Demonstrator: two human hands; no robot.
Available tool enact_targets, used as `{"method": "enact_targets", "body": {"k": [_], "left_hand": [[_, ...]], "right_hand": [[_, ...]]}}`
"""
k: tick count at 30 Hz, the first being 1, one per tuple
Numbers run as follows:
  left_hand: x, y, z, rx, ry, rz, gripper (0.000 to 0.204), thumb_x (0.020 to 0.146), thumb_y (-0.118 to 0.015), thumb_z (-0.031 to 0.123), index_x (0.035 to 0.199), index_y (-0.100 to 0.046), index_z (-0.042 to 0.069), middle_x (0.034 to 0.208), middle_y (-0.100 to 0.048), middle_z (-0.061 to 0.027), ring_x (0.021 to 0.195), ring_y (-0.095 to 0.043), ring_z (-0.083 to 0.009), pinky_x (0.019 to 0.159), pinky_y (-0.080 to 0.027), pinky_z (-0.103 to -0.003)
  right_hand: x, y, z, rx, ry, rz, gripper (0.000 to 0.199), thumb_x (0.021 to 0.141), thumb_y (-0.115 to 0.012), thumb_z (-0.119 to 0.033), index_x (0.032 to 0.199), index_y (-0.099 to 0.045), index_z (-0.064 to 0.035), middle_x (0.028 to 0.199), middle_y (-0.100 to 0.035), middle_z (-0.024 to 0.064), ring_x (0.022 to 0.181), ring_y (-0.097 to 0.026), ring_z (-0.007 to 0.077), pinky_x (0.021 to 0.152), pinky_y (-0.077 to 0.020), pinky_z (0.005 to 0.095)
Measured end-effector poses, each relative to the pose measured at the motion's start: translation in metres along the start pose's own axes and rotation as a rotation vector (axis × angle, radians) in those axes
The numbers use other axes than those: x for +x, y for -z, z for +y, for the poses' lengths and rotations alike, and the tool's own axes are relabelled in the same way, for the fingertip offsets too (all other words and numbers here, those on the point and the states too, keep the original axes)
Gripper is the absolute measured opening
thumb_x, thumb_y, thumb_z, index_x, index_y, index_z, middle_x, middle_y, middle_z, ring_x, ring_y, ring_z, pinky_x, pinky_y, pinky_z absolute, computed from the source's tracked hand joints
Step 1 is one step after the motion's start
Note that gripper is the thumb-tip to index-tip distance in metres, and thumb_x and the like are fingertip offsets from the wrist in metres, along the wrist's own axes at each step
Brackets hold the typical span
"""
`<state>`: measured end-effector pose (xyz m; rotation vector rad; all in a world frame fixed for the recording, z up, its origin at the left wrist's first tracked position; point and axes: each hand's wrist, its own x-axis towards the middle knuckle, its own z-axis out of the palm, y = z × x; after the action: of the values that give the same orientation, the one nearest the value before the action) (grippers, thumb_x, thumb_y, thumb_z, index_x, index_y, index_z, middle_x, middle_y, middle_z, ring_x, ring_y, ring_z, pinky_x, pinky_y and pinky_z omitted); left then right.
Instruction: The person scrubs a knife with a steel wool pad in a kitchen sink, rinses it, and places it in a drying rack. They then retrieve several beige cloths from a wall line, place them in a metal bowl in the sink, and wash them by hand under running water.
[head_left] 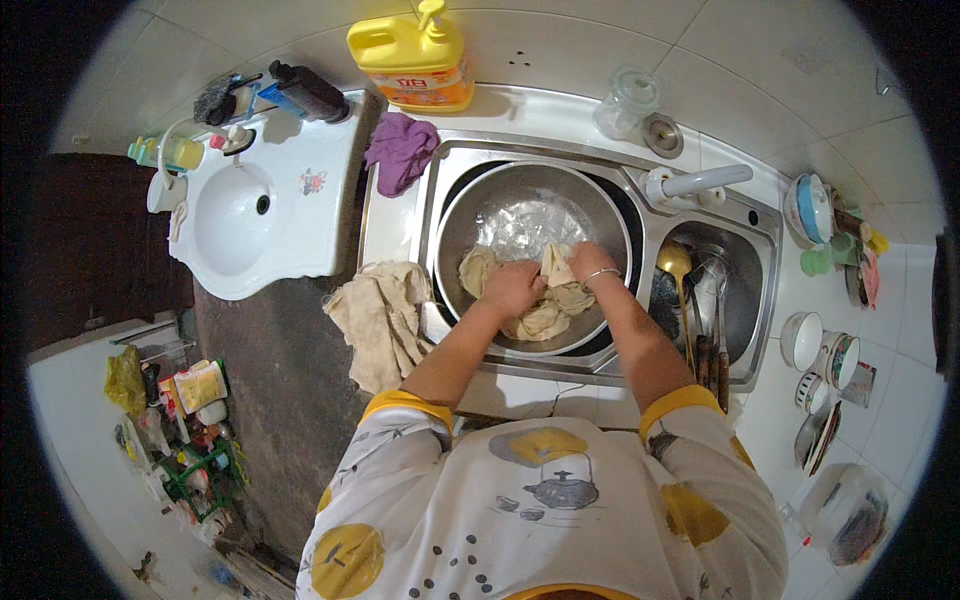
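A wide steel basin [470, 215] stands in the left bowl of the steel sink [765, 235], with water shining at its bottom. A wet beige cloth [545, 315] lies bunched in the basin. My left hand [513, 287] is closed on the cloth's left part. My right hand [590, 262], with a thin bracelet on the wrist, grips a raised fold of the same cloth.
Another beige cloth [380, 315] hangs over the sink's left edge. A purple rag [400, 150] and a yellow jug [415, 65] sit behind. A white tap [700, 180], ladle [675, 262], bowls [805, 340] at right, white washbasin [235, 215] at left.
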<state>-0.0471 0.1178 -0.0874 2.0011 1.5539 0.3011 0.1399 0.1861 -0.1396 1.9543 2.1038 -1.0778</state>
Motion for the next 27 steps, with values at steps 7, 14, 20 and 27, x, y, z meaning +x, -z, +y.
{"method": "enact_targets", "body": {"k": [7, 14, 20, 27], "left_hand": [[0.014, 0.038, -0.029, -0.578, 0.438, -0.283, 0.052, 0.088, -0.046, 0.047, 0.091, -0.065, -0.002, 0.087, -0.065, -0.018, 0.083, -0.062, -0.0293, 0.076, -0.046, -0.039], [0.063, -0.02, -0.072, -0.983, 0.726, 0.3, 0.046, 0.085, -0.053, 0.04, 0.1, -0.058, -0.003, 0.093, -0.064, -0.0145, 0.079, -0.061, -0.0274, 0.069, -0.046, -0.039], [0.077, 0.015, -0.049, -1.836, 0.917, 0.031, 0.036, 0.09, -0.051, 0.031, 0.112, -0.053, 0.003, 0.103, -0.06, -0.0108, 0.089, -0.058, -0.0233, 0.077, -0.047, -0.035], [0.072, -0.088, -0.084, -1.366, 0.52, 0.219, 0.031, 0.089, -0.051, 0.028, 0.107, -0.058, 0.004, 0.099, -0.062, -0.0095, 0.088, -0.059, -0.0188, 0.075, -0.047, -0.031]], "right_hand": [[0.011, 0.029, -0.03, 1.086, -0.026, 0.137, 0.021, 0.079, -0.062, -0.023, 0.08, -0.056, -0.0031, 0.073, -0.059, 0.0155, 0.062, -0.055, 0.0355, 0.064, -0.0477, 0.0414], [0.014, 0.001, -0.049, 0.44, -0.02, 0.798, 0.033, 0.075, -0.066, -0.016, 0.105, -0.058, -0.0055, 0.096, -0.06, 0.0185, 0.093, -0.056, 0.0343, 0.083, -0.044, 0.0409], [0.019, -0.043, -0.063, 0.596, 0.163, 0.256, 0.029, 0.075, -0.051, -0.005, 0.102, -0.06, -0.0033, 0.095, -0.061, 0.0223, 0.088, -0.058, 0.0385, 0.079, -0.0462, 0.0449], [-0.016, -0.005, -0.099, 0.262, 0.117, 0.194, 0.018, 0.073, -0.055, -0.012, 0.082, -0.063, 0.0011, 0.088, -0.061, 0.0242, 0.083, -0.06, 0.0383, 0.072, -0.0472, 0.0459]]}}
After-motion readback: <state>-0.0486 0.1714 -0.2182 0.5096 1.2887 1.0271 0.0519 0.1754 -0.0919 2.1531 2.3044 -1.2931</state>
